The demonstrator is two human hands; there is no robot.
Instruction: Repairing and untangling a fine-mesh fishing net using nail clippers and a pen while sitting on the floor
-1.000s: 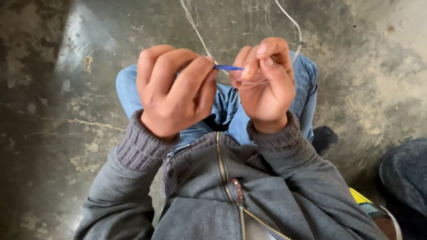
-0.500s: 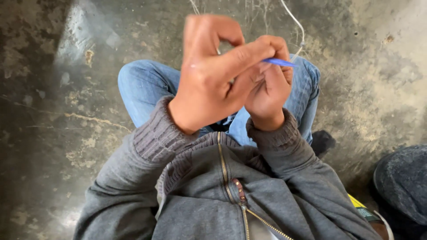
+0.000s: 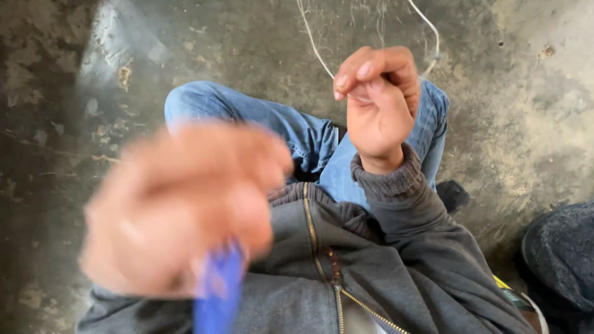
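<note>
Pinching a thin white thread (image 3: pixel 312 46) in my right hand (image 3: pixel 378 102), thumb against curled fingers, wrist raised above my jeans-clad knees (image 3: pixel 260 120). Left hand (image 3: pixel 182 207), blurred and near the camera, clenches a blue tool (image 3: pixel 216 294) that points down over my grey zip hoodie (image 3: pixel 346 272). Risk: thread slips from the pinch if the pull turns uneven.
</note>
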